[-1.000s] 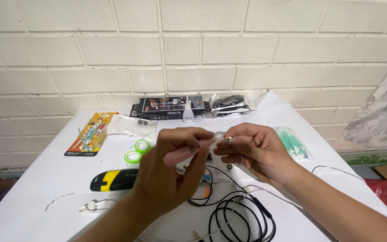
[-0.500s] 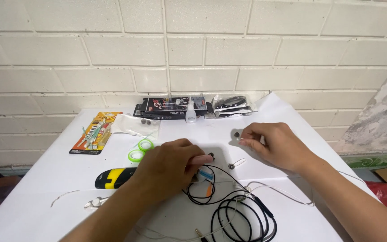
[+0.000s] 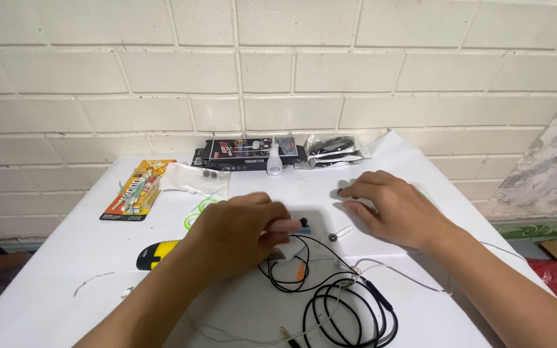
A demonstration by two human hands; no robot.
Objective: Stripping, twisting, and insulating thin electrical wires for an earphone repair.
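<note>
My left hand (image 3: 240, 232) rests low on the white table (image 3: 66, 258), its fingertips pinched on a small black part (image 3: 304, 223) at the end of a thin wire. My right hand (image 3: 398, 209) lies flat on the table to the right with fingers spread. Its fingertips touch a tiny dark piece (image 3: 342, 191) and it holds nothing. A small metal disc (image 3: 333, 237) lies between the two hands. A coil of black cable (image 3: 349, 309) with an orange bit (image 3: 301, 267) sits just in front of my hands.
A yellow and black tool (image 3: 153, 256) and green rings (image 3: 193, 212) lie beside my left hand. An orange blister pack (image 3: 133, 190) is at far left. A black box (image 3: 230, 154), a white bottle (image 3: 275, 162) and a clear bag (image 3: 333, 148) line the brick wall.
Both hands were raised together, holding a small piece. They have come down and apart: the left onto the wire's end, the right flat on the table.
</note>
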